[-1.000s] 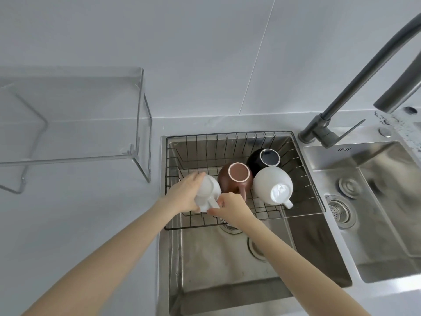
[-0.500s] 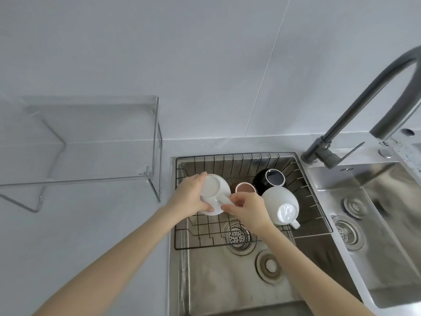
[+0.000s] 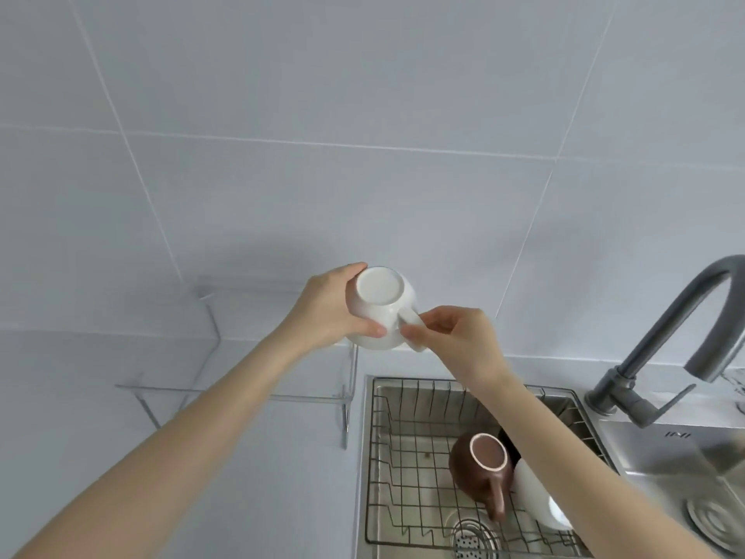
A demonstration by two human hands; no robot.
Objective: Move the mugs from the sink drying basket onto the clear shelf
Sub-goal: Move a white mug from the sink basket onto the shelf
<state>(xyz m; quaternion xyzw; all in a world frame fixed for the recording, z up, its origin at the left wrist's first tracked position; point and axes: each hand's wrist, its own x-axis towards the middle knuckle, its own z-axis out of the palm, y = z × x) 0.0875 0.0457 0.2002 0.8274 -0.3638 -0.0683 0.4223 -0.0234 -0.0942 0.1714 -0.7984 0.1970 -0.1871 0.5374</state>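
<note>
A white mug (image 3: pixel 379 304) is held upside down in the air, its flat base facing me, above the right end of the clear shelf (image 3: pixel 242 391). My left hand (image 3: pixel 326 308) wraps its body from the left. My right hand (image 3: pixel 455 336) pinches its handle on the right. Below, the wire drying basket (image 3: pixel 403 478) in the sink holds a brown mug (image 3: pixel 481 474) lying with its handle toward me. A second white mug (image 3: pixel 540 502) sits beside it, and a dark mug is mostly hidden behind my right forearm.
A grey curved faucet (image 3: pixel 661 357) rises at the right, beside a second steel sink bowl (image 3: pixel 685 478). A white tiled wall fills the background. The white counter (image 3: pixel 80 437) spreads under and in front of the shelf.
Both hands have lifted the white mug out of the basket, up and to the left over the shelf's end. The view has tilted upward toward the wall.
</note>
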